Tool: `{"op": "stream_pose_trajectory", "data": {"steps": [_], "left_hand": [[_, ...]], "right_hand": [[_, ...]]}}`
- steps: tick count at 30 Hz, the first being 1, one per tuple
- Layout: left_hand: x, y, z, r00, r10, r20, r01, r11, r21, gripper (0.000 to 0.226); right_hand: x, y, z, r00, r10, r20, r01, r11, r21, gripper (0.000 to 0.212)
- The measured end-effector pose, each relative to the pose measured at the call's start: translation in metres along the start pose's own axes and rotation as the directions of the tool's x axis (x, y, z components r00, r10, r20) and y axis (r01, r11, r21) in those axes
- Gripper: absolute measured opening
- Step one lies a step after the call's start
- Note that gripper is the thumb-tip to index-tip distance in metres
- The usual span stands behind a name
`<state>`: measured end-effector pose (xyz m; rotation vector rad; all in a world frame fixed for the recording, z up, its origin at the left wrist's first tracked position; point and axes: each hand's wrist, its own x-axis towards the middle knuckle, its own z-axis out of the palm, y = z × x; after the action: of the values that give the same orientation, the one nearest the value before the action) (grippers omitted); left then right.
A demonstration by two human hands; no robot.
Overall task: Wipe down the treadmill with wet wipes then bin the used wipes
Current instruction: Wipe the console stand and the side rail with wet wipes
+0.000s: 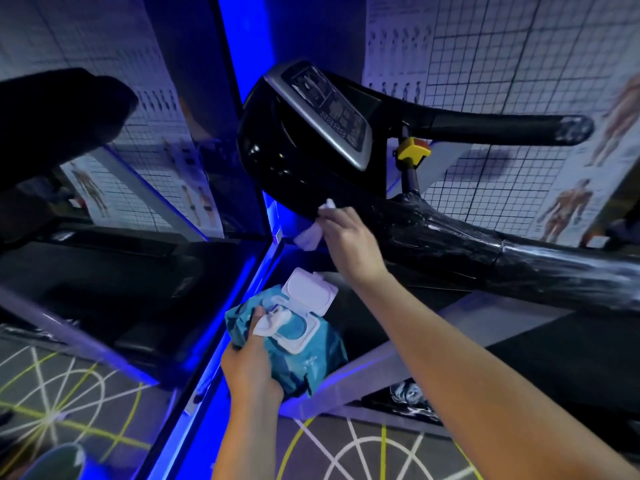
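A person's right hand [349, 239], fingers curled round a white wipe [309, 235], presses it against the lower edge of the black treadmill [294, 161] just below the slanted control panel [332, 112]; part of the wipe hangs loose under the edge. The left hand [249, 368] grips a teal pack of wet wipes [304, 355] from below, held in the air beneath the right wrist, its white lid [310, 294] flipped open and the thumb resting on a fresh sheet [268, 323] that sticks out of the opening. To the right, the treadmill's thick handrail [467, 237], wrapped in shiny clear film, runs off toward the frame's edge, and a yellow-and-red knob [414, 152] sits beside the panel. Gridded posters [519, 46] with anatomical figures cover the walls, a blue light strip [249, 29] glows behind the machine, and the floor [52, 393] carries yellow and white lines.
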<state>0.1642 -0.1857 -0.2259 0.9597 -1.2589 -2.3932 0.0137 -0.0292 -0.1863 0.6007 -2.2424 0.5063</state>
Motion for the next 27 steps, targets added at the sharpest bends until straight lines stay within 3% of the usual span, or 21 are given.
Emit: {"op": "stream_pose_trajectory", "data": {"steps": [3, 5, 9, 13, 17, 20, 24, 27], "left_hand": [[0.000, 0.003, -0.007, 1.000, 0.006, 0.000, -0.006, 1.000, 0.001, 0.021], [0.000, 0.005, -0.014, 1.000, 0.006, -0.009, -0.006, 1.000, -0.012, 0.022], [0.003, 0.005, -0.023, 1.000, -0.013, -0.008, 0.012, 0.999, -0.040, 0.027], [-0.001, 0.004, -0.027, 0.998, -0.070, -0.001, 0.070, 0.995, -0.066, 0.037], [-0.005, 0.003, -0.024, 0.997, -0.074, 0.020, 0.075, 0.995, -0.062, 0.039], [-0.009, 0.007, -0.018, 0.997, -0.071, 0.032, 0.072, 0.996, -0.046, 0.034], [-0.013, 0.011, -0.013, 0.997, -0.065, 0.042, 0.066, 0.997, -0.026, 0.028], [-0.012, 0.011, -0.012, 0.995, -0.082, 0.053, 0.082, 0.996, -0.015, 0.034]], "right_hand": [[-0.017, 0.018, 0.008, 0.992, -0.009, 0.126, 0.024, 0.993, -0.115, 0.020], [-0.042, 0.034, 0.000, 0.995, 0.022, 0.100, -0.009, 0.991, -0.130, 0.019], [-0.097, 0.057, -0.029, 0.968, 0.252, 0.014, -0.250, 0.965, -0.082, 0.020], [-0.103, 0.056, -0.040, 0.950, 0.309, -0.048, -0.312, 0.944, -0.106, 0.013], [-0.057, 0.026, -0.035, 0.983, 0.150, -0.107, -0.158, 0.984, -0.078, 0.025], [-0.029, 0.020, -0.025, 0.998, 0.049, 0.032, -0.044, 0.991, -0.123, 0.016], [-0.031, 0.048, -0.025, 0.971, -0.119, 0.206, 0.170, 0.952, -0.253, 0.026], [-0.052, 0.066, -0.036, 0.984, -0.091, 0.155, 0.134, 0.946, -0.297, 0.028]]}}
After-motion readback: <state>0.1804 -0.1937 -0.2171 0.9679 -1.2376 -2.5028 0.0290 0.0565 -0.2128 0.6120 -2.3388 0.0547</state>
